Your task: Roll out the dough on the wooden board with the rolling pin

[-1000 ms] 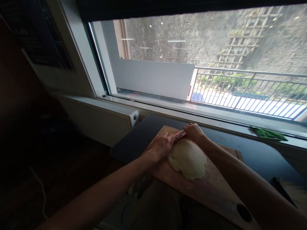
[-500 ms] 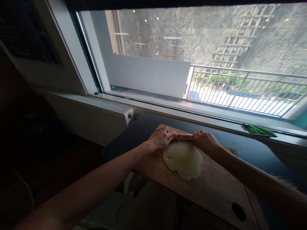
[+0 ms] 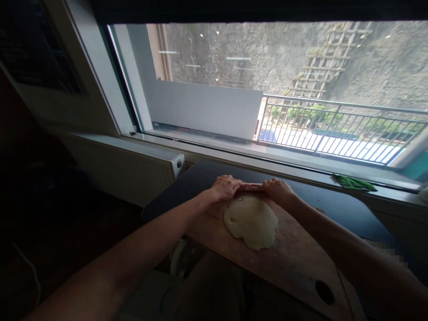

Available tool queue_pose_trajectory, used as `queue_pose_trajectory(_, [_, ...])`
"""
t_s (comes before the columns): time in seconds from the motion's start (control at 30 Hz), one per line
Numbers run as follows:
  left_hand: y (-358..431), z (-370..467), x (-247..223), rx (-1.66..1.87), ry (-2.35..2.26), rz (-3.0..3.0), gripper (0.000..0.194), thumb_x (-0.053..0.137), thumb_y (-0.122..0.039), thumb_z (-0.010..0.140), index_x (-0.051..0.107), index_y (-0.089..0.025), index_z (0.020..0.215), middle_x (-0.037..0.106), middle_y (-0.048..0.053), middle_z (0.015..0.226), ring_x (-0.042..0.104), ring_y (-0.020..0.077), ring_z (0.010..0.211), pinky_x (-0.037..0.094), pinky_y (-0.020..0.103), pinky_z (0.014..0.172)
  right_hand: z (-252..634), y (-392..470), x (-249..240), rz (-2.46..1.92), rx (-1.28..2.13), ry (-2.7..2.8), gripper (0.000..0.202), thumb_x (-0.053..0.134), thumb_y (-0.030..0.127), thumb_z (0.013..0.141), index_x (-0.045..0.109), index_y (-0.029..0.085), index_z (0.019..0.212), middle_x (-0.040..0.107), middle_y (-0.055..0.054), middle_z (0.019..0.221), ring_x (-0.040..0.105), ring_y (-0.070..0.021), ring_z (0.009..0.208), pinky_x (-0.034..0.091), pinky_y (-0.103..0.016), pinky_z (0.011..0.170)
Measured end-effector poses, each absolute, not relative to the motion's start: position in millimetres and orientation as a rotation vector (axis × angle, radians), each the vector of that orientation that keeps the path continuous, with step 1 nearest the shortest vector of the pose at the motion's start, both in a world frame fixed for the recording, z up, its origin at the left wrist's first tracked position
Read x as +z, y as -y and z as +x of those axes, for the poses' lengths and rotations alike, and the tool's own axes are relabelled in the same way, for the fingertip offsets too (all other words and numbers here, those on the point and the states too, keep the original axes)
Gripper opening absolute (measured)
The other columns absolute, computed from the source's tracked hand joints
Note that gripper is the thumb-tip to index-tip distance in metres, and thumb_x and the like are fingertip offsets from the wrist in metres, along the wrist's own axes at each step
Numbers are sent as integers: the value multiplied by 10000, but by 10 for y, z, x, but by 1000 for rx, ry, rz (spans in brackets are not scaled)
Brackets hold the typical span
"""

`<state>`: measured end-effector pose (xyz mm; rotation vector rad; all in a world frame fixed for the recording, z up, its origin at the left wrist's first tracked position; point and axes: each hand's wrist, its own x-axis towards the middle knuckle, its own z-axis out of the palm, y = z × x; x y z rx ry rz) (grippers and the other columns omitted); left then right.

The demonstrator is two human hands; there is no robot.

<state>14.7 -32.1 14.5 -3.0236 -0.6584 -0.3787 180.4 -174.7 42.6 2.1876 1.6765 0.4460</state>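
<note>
A flattened, pale sheet of dough [image 3: 251,222] with an uneven edge lies on a wooden board [image 3: 290,258]. Just beyond its far edge is a short rolling stick [image 3: 252,187] with red and white markings on its middle. My left hand [image 3: 226,187] is closed round the stick's left end, and my right hand [image 3: 277,189] grips the right end. The fingers wrap over the stick, so both of its ends are hidden.
Under the board is a dark table [image 3: 192,178] with rounded corners. A green cloth [image 3: 354,182] lies on the window sill at the right. To the left, a white radiator [image 3: 123,167] runs below the window. The board has a dark oval hole near its right end.
Both hands and the stick have moved slightly away from the dough, leaving its far edge uncovered. The whole view has shifted a little.
</note>
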Motion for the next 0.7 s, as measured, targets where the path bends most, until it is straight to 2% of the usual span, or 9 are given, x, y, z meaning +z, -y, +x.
queue_pose_trajectory(0.23, [364,98,120,-450,553,-3039,382,298,-426,933,558,-363,1207,591,66,1008,522,242,1007,419,379,827,1807,1796,429,2161,417,-1730,225,385,119,886,586,114,987,658,-152,947,606,-241,904,492,-322,699])
queue_pose_trajectory(0.4, [378,147,117,-461,634,-3006,369,315,-404,931,544,-377,1218,599,59,997,541,238,955,415,389,826,1851,1756,435,2190,423,-1695,242,372,89,875,579,89,1000,651,-179,955,602,-262,923,494,-341,685])
queue_pose_trajectory(0.57, [438,72,100,-535,467,-2991,375,298,-400,939,550,-356,1214,595,57,929,535,217,923,409,358,832,1861,1828,412,2162,393,-1756,227,378,115,885,580,112,987,653,-158,946,597,-258,908,489,-351,712])
queue_pose_trajectory(0.7, [434,102,130,-471,603,-3003,385,293,-407,938,567,-334,1198,606,65,952,537,240,953,421,369,809,1849,1802,430,2209,377,-1735,251,357,92,879,572,90,1010,641,-181,979,583,-273,938,485,-367,714])
